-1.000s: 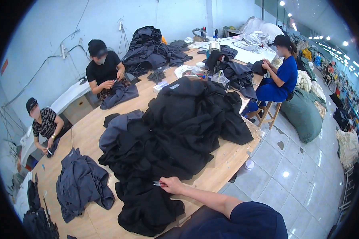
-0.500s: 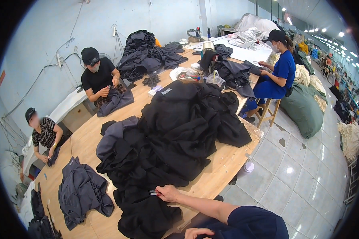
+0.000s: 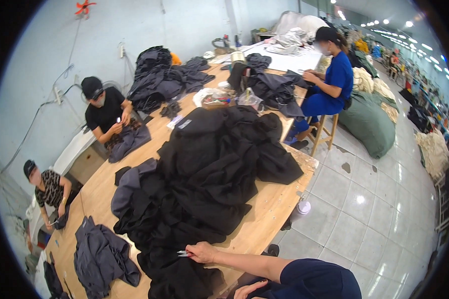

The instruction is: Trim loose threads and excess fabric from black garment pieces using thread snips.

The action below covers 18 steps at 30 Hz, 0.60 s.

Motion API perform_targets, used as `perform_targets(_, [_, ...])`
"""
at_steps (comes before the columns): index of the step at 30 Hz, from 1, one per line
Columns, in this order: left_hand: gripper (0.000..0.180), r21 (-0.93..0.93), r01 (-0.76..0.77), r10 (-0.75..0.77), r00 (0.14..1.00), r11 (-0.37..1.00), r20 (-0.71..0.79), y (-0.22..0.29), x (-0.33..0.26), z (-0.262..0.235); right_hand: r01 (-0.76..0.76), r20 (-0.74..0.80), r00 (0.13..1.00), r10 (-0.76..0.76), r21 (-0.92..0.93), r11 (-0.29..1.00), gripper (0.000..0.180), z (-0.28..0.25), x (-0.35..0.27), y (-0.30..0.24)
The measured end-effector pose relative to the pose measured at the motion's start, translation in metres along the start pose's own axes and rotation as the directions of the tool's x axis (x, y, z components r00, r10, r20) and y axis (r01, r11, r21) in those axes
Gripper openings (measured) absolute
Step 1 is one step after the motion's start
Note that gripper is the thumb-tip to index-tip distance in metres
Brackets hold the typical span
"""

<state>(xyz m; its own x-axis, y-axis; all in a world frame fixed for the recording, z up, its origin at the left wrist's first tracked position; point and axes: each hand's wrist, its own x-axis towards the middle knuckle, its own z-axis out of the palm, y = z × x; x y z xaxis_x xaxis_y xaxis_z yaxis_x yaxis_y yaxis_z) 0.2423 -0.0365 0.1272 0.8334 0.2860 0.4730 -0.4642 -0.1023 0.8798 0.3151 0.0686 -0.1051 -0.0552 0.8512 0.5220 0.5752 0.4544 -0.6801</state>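
My right hand (image 3: 202, 252) is closed around a pair of small thread snips (image 3: 183, 253) with red on the grip, the silver blades pointing left and slightly apart. Black cloth (image 3: 177, 276) lies directly under the blades, at the near end of a large heap of black garments (image 3: 212, 154). At the bottom edge, my left hand (image 3: 250, 289) shows only in part. Its fingers are bent over dark cloth close to my body, and what they grip is hidden. A dark grey garment (image 3: 104, 256) lies crumpled left of the heap.
Two people (image 3: 105, 112) (image 3: 51, 189) handle grey cloth along the table's (image 3: 264, 219) far left side. Another person in blue (image 3: 334, 79) sits on a wooden stool at right. A second garment pile (image 3: 157, 74) stands behind. A lilac bottle (image 3: 302, 209) is beside the table edge.
The whole view has shifted and tilted slightly. My right hand still holds the snips over the black cloth. The person in blue has brought both hands closer together.
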Motion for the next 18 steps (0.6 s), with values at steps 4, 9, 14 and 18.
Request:
perform_targets(4, [0.054,-0.042,0.008,-0.004,0.997,0.999,0.077,-0.006,0.009,0.005,0.020,-0.019,1.000,-0.019,0.034,0.999,0.019,0.000,-0.001,-0.001])
perform_targets(9, [0.058,-0.059,0.016,-0.008,0.991,0.998,0.136,-0.004,0.013,0.009,0.011,-0.037,0.999,-0.011,0.006,1.000,0.020,0.001,-0.001,0.000])
perform_targets(14, [0.061,-0.059,0.024,-0.014,0.988,0.998,0.157,0.001,0.008,0.013,0.024,-0.015,1.000,-0.023,0.020,1.000,0.019,0.001,0.001,-0.002])
perform_targets(18, [0.064,-0.051,0.022,-0.014,0.988,0.998,0.153,0.006,0.002,0.019,0.012,-0.017,1.000,-0.012,0.010,1.000,0.019,0.002,0.001,0.004])
